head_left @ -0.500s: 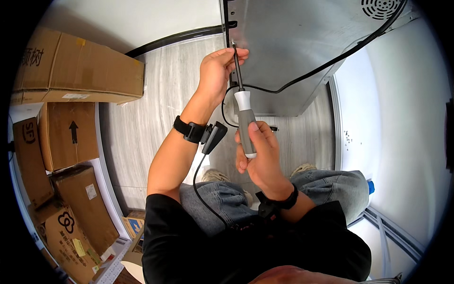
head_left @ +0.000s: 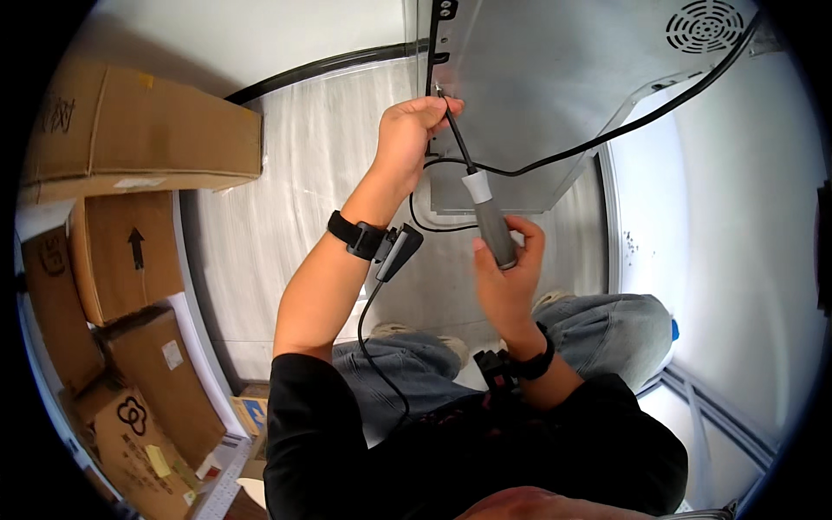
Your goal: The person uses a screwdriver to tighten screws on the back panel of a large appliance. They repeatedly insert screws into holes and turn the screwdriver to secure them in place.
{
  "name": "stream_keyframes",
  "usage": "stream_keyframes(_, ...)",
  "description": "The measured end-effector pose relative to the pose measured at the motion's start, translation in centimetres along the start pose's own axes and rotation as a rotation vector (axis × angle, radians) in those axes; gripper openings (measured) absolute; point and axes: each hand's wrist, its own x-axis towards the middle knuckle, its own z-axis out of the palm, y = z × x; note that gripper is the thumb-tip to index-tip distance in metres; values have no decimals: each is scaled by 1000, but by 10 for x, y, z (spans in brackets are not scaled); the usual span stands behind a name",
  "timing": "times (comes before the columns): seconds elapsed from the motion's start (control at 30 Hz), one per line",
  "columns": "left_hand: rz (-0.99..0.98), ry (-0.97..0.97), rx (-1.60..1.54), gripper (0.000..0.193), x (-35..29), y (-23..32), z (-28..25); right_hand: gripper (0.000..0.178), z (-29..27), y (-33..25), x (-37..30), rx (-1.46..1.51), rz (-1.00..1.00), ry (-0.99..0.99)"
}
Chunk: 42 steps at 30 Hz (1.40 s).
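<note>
A screwdriver [head_left: 492, 224] with a grey handle, white collar and dark shaft slants up to the left edge of a grey metal appliance panel [head_left: 555, 78]. Near its tip, my left hand [head_left: 409, 139] pinches the shaft between thumb and fingers. The tip meets a small bright spot on the panel, too small to make out, perhaps a screw head. Cupped around the butt of the handle is my right hand [head_left: 510, 282], thumb on one side and fingers on the other. A black cable [head_left: 598, 143] runs across the panel just beyond the screwdriver's collar.
Cardboard boxes [head_left: 173, 130] stand at the left, several more on a white shelf [head_left: 204, 364] below. A white wall [head_left: 737, 217] rises on the right. My left wrist carries a black strap with a corded device [head_left: 400, 251]. The panel has a round vent [head_left: 704, 26].
The screwdriver's handle has swung right, so the tool slants more. My right hand has shifted right and its grip has loosened toward the handle's butt. My left hand keeps its pinch.
</note>
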Motion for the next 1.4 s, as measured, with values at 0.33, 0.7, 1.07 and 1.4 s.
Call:
stream_keyframes(0.33, -92, -45, -47, 24, 0, -1, -2, 39, 32, 0, -12, -348, -547, 483)
stream_keyframes(0.7, -52, -124, -77, 18, 6, 1, -4, 37, 60, 2, -30, -129, -167, 402)
stream_keyframes(1.07, -9, -102, -21, 21, 6, -5, -1, 37, 62, -1, -26, 47, -53, 489)
stream_keyframes(1.4, 0, -79, -4, 28, 5, -8, -1, 26, 65, -17, -26, 72, -261, 520)
